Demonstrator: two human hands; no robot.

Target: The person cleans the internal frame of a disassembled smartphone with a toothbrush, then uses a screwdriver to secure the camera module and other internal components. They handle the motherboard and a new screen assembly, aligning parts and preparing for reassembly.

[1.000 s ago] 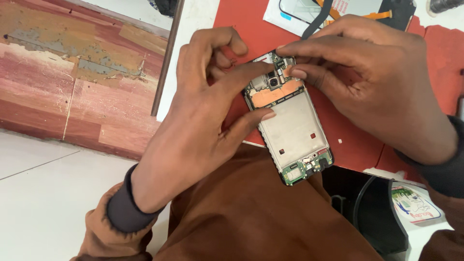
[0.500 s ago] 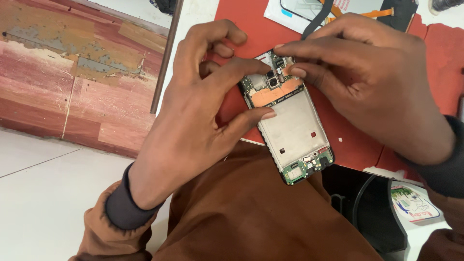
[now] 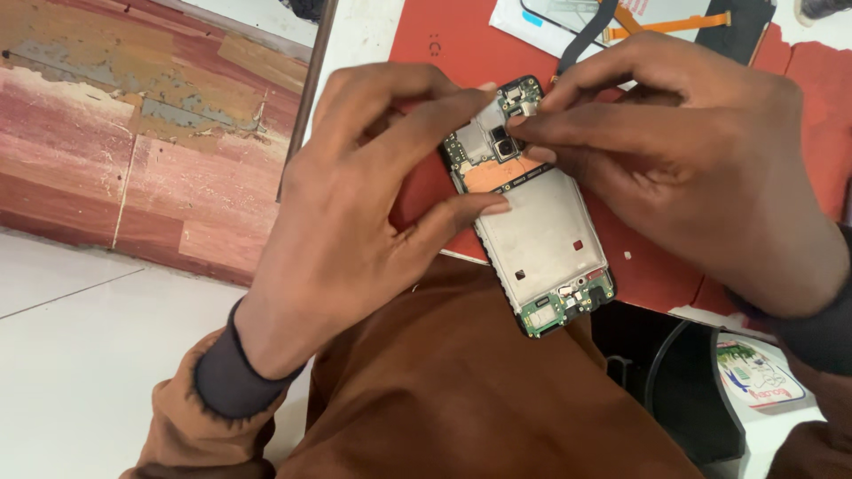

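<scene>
An opened phone frame (image 3: 541, 232) lies tilted over the edge of a red mat (image 3: 461, 62), its metal middle plate bare, green circuit boards at both ends and a copper strip near the top. My left hand (image 3: 355, 222) grips its left edge, the index finger on the top corner and the thumb at the side. My right hand (image 3: 701, 168) pinches at a small part on the upper board beside the camera module; the part itself is hidden by the fingertips.
A phone screen with an orange flex cable (image 3: 666, 22) and a black ribbon cable (image 3: 586, 40) lie at the far edge of the mat. A worn reddish wooden board (image 3: 133, 133) stands at left on white floor. My brown trousers (image 3: 461, 399) are below; a dark bin (image 3: 692, 390) at lower right.
The fingertips of my right hand have shifted slightly on the upper board, exposing more of the camera area. My left hand keeps the same hold on the frame.
</scene>
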